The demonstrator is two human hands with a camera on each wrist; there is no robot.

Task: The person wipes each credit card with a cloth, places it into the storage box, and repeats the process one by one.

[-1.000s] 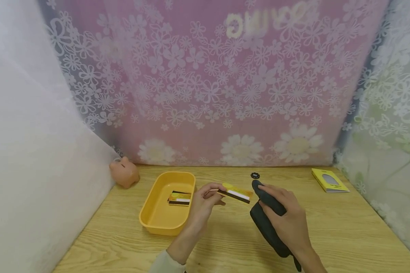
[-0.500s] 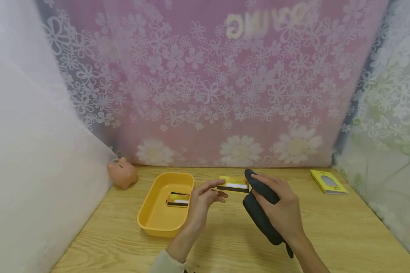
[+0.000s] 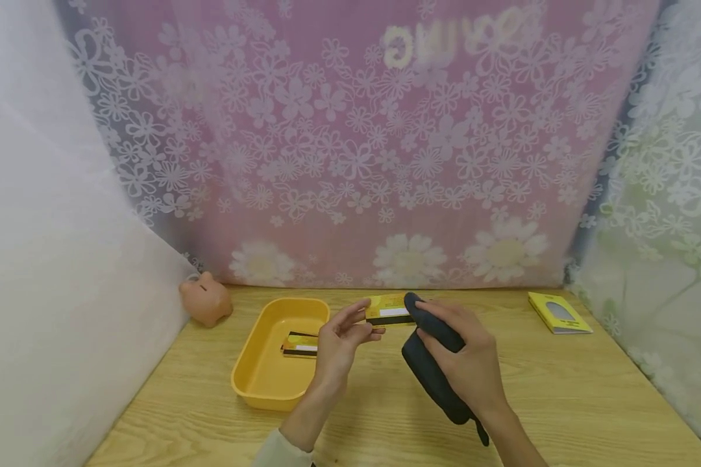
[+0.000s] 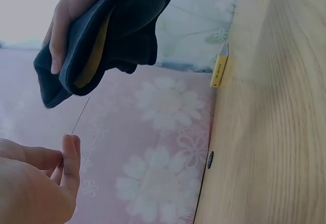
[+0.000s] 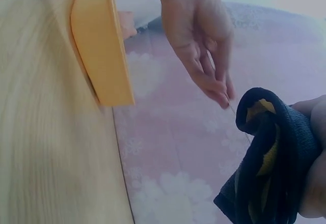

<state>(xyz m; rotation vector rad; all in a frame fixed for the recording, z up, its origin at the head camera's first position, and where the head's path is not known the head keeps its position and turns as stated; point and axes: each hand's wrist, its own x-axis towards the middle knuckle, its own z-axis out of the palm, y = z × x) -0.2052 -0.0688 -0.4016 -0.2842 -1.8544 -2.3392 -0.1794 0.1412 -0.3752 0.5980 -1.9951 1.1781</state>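
My left hand [image 3: 337, 344] pinches a yellow card [image 3: 385, 310] with a black stripe and a white strip, held up above the table. Edge-on in the left wrist view, the card [image 4: 80, 116] is a thin line. In my right hand [image 3: 473, 357] is a dark, soft fabric pouch [image 3: 435, 379], its mouth gaping toward the left hand. A yellow lining [image 5: 265, 155] shows inside it. The card's right end meets the pouch's upper flap; whether it has entered the mouth I cannot tell. More yellow cards [image 3: 300, 346] lie in the yellow tray [image 3: 245, 363] at the left.
A pink piggy bank [image 3: 206, 301] stands at the back left beyond the tray. At the back right lies a yellow booklet-like pack [image 3: 559, 313]. A small black chip [image 4: 210, 160] rests near the table's back edge. A floral curtain [image 3: 350, 162] closes off the back.
The card has turned flatter toward the head camera and its right end now meets the pouch. Both the pouch and right hand have shifted left and slightly up. Both hands keep their hold.
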